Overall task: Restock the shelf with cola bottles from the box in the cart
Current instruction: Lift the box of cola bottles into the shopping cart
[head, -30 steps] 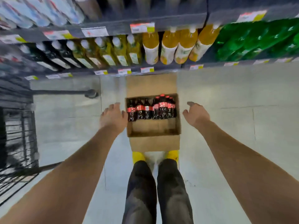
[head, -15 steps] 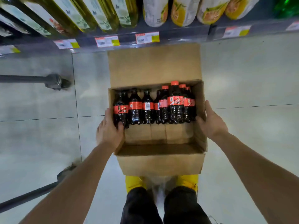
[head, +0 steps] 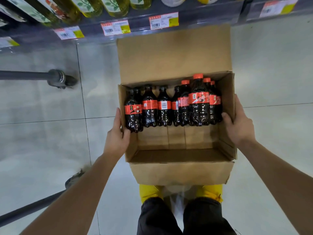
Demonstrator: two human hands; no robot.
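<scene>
Pale tiled floor (head: 42, 141) below a stocked shelf (head: 138, 22)

An open cardboard box (head: 174, 56) of cola bottles (head: 198, 106) is just before the shelf; whether it touches the tiles is unclear. Two cart wheels (head: 58, 79) stand left, yellow shoes (head: 149, 192) nearest.

An open brown cardboard box (head: 181, 173), flaps spread outward, is just in front of the shelf (head: 139, 25) edge. Small cola bottles (head: 198, 106) of dark liquid with red labels stand upright in a row against its far wall. Those on the right have red caps.
</scene>
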